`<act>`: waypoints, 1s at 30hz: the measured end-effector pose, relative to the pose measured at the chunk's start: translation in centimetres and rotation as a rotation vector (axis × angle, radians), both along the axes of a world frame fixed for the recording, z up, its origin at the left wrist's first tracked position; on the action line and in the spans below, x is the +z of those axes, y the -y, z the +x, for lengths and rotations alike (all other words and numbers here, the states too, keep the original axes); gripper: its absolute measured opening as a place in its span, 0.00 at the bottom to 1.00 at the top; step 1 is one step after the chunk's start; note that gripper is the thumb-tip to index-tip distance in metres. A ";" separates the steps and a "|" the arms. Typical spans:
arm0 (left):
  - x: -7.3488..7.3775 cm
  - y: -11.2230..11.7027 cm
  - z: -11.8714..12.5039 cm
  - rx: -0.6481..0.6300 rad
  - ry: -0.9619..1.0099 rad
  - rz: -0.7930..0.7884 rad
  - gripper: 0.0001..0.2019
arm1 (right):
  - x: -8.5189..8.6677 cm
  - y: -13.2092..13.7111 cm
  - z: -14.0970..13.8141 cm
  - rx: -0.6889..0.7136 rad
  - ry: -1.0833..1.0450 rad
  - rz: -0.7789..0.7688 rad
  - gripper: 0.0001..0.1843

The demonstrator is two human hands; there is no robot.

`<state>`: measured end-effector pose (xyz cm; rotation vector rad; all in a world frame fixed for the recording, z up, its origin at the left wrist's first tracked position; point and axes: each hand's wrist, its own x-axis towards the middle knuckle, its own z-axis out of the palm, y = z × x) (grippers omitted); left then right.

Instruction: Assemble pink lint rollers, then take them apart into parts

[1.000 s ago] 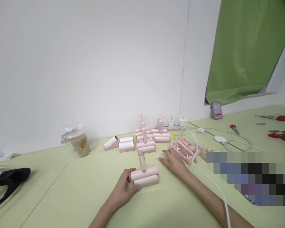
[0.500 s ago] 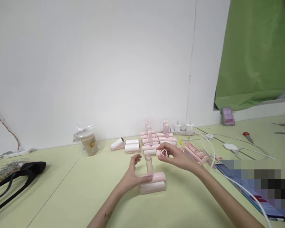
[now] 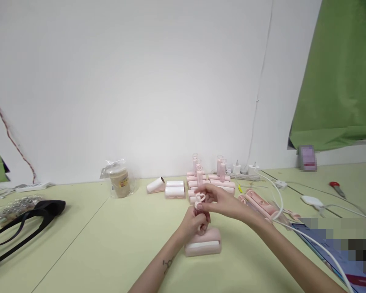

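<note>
A pink lint roller [image 3: 205,243] with a white roll lies on the table in front of me, its handle pointing up and away. My left hand [image 3: 195,223] is closed around that handle and hides most of it. Above it, my right hand [image 3: 221,201] pinches a pale pink heart-shaped end cap [image 3: 200,198] right at the top of the handle. Whether the cap is seated in the handle cannot be made out. Just behind my hands stand several more pink lint rollers [image 3: 222,171] with upright handles topped by heart loops.
White adhesive rolls [image 3: 175,191] lie left of the rollers, and a bagged cup [image 3: 120,183] stands further left. Pink roller parts [image 3: 260,203], a white cable [image 3: 311,236] and a phone [image 3: 320,248] are on the right. A black strap [image 3: 42,217] lies at far left.
My left hand has closed around the handle, where its fingers were spread beside it. The right hand has brought the heart-shaped cap left onto the handle's top. The view has shifted slightly.
</note>
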<state>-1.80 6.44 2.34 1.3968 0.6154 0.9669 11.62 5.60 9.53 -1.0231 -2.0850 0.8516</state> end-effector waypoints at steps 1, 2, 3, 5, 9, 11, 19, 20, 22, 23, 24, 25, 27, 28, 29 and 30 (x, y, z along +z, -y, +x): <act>0.0 -0.1 0.0 -0.002 0.005 -0.009 0.04 | -0.3 -0.2 -0.2 0.010 -0.052 -0.043 0.14; -0.1 -0.1 0.0 -0.005 0.010 -0.016 0.04 | -0.6 -0.3 -0.3 0.027 -0.089 -0.068 0.12; -0.1 -0.2 0.1 -0.008 0.014 -0.020 0.04 | -0.8 -0.3 -0.5 0.042 -0.113 -0.073 0.11; -0.2 -0.2 0.1 -0.018 0.024 -0.024 0.04 | -1.1 -0.2 -0.8 0.036 -0.145 -0.043 0.10; -0.2 -0.3 -0.1 -0.061 0.054 -0.040 0.02 | -1.7 0.1 -1.2 -0.039 -0.148 0.092 0.08; 0.0 -0.5 -0.5 -0.103 0.074 -0.065 0.06 | -2.3 -0.1 -1.5 -0.083 -0.167 0.132 0.07; 0.1 0.2 0.4 0.005 0.148 -0.180 0.31 | -4.3 -0.4 -3.7 -0.165 -0.337 0.113 0.04; 0.1 0.5 0.8 0.106 0.146 -0.215 0.31 | -4.4 -0.3 -4.1 -0.164 -0.370 0.083 0.04; 0.2 1.1 1.6 0.302 0.120 -0.315 0.30 | -4.6 0.0 -4.7 -0.153 -0.445 0.023 0.05; 0.2 1.3 1.8 0.375 0.106 -0.363 0.29 | -4.7 0.0 -5.0 -0.150 -0.475 0.006 0.04; 0.3 1.5 2.0 0.416 0.097 -0.397 0.29 | -4.9 0.1 -5.1 -0.147 -0.495 0.006 0.04; 0.4 1.5 2.0 0.423 0.101 -0.413 0.28 | -5.0 0.1 -5.2 -0.144 -0.508 0.015 0.05; 0.5 1.5 1.9 0.414 0.134 -0.417 0.27 | -5.2 0.0 -5.1 -0.132 -0.510 0.040 0.08; 0.6 1.5 1.8 0.402 0.151 -0.419 0.27 | -5.2 -0.1 -5.0 -0.126 -0.495 0.055 0.10; 0.6 1.4 1.7 0.388 0.167 -0.424 0.26 | -5.3 -0.2 -4.9 -0.118 -0.472 0.071 0.11; 0.6 1.4 1.6 0.371 0.180 -0.430 0.26 | -5.3 -0.3 -4.9 -0.107 -0.445 0.084 0.13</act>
